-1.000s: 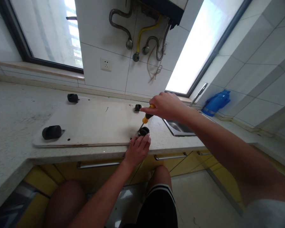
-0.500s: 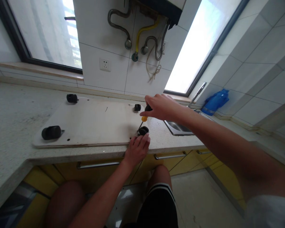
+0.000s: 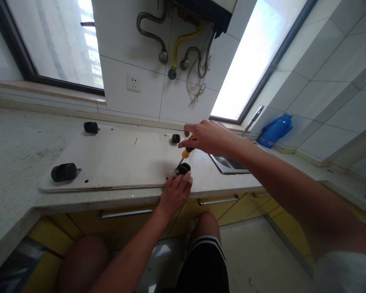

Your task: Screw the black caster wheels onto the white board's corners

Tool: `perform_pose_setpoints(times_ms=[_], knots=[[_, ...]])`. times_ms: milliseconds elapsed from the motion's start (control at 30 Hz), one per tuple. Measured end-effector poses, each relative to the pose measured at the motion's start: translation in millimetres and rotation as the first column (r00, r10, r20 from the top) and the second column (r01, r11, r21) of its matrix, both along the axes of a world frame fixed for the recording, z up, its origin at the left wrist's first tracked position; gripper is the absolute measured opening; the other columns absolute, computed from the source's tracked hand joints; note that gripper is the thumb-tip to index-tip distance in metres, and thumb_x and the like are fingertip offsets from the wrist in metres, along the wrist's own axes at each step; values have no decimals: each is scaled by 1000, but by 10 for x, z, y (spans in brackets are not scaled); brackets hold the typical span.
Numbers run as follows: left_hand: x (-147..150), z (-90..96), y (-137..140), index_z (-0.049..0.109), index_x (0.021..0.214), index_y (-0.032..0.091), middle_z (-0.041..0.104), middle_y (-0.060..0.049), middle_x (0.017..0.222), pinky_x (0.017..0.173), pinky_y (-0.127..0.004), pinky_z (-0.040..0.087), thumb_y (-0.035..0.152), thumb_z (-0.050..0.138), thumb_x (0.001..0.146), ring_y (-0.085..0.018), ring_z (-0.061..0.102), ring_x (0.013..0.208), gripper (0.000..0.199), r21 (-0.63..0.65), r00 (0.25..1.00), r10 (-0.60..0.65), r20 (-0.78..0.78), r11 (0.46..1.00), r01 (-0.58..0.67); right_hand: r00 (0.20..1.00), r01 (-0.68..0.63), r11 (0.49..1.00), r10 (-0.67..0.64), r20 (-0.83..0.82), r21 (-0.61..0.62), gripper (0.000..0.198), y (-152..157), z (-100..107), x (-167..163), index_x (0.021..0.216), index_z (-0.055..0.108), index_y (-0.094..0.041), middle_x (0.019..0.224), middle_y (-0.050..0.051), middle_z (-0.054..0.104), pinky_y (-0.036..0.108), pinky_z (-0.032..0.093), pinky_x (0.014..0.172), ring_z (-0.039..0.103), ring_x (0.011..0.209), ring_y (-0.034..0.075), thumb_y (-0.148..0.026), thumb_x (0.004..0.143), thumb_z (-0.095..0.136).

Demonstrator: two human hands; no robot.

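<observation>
A white board (image 3: 118, 158) lies flat on the counter with black caster wheels at its corners. My right hand (image 3: 205, 136) is around the black-and-yellow handle of a screwdriver (image 3: 186, 153), its index finger lifted off. The slanted shaft runs down to the base of the near right caster (image 3: 183, 168); the tip is too small to make out. My left hand (image 3: 177, 189) presses its closed fingers on that same caster at the board's front edge. Standing apart from both hands are the far right caster (image 3: 175, 138), far left caster (image 3: 90, 127) and near left caster (image 3: 64, 172).
Right of the board a metal sink (image 3: 228, 165) is set into the speckled counter (image 3: 12, 142), with a faucet (image 3: 253, 120) and a blue bag-like item (image 3: 276, 130) behind. Yellow drawers (image 3: 125, 221) with metal handles are below. Pipes and a socket (image 3: 133, 84) are on the wall.
My right hand's fingers have loosened and shifted on the screwdriver handle, showing more of its yellow and black grip. My left hand stays on the caster. The view has shifted slightly.
</observation>
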State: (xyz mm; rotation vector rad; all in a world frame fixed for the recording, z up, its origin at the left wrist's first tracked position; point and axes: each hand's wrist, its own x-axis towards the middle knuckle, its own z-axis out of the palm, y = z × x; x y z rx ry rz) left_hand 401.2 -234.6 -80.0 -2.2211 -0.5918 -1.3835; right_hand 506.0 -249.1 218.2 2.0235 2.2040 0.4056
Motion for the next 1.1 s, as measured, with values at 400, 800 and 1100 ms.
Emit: perform_pose_setpoints(times_ms=[400,800,1100], knots=[[-4,-27,4,79,127,21,78,-10,145,101,-45,53,17,67,102,-27,72,114,28,-11,1000,3,-18,1000,-3,995,81,987,-89,54,137,70,7,-120,-13,106,77,-18,91,14,75,35,32,69,64,80,26,-76,110,38],[-12,40,-13,80,122,19,81,-9,139,99,-47,52,15,63,104,-26,72,111,25,8,1000,-3,7,1000,3,997,-17,1000,18,-69,16,47,42,-115,72,125,69,-23,96,8,75,34,35,71,63,82,23,-65,103,69],[-9,1,-6,80,125,19,80,-9,141,99,-47,51,16,65,104,-27,71,112,26,-13,1000,-9,2,1000,9,994,109,986,-110,5,127,65,45,-112,141,104,75,-18,88,12,73,35,33,69,62,77,25,-80,104,53]])
